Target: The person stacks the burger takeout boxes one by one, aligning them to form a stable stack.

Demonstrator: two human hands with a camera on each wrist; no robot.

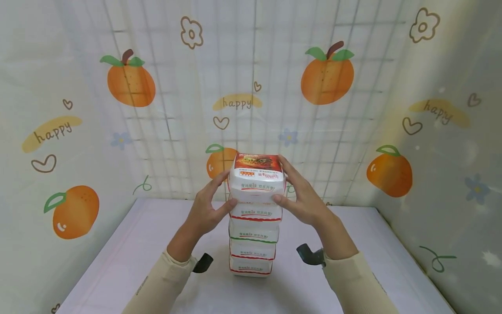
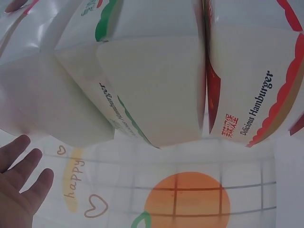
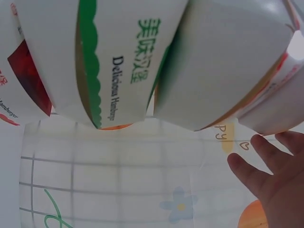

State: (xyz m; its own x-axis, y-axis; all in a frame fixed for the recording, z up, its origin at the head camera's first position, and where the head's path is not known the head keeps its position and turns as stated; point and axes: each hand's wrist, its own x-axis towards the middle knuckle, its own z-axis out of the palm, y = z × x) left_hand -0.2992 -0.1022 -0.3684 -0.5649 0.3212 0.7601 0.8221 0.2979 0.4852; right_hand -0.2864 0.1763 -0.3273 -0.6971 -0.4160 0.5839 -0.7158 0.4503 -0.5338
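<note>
Several white paper hamburger boxes stand in one upright stack on the table, with red or green scalloped edges. The top hamburger box (image 1: 256,179) has a burger picture on its lid. My left hand (image 1: 205,209) holds its left side, thumb at the front lower edge. On the opposite side my right hand (image 1: 303,198) grips the same box, thumb also in front. The far fingertips are partly hidden behind it. Below sit the other boxes, among them a green-edged box (image 1: 254,233). In the right wrist view, a green-edged box (image 3: 121,61) reads "Delicious Hamburger".
A pale table (image 1: 157,244) lies under the stack. Behind and at both sides hangs a curtain (image 1: 176,131) printed with oranges, hearts and "happy", with a wire grid showing through. A dark wrist-worn device (image 1: 310,254) juts inward from the right cuff, another (image 1: 203,263) from the left.
</note>
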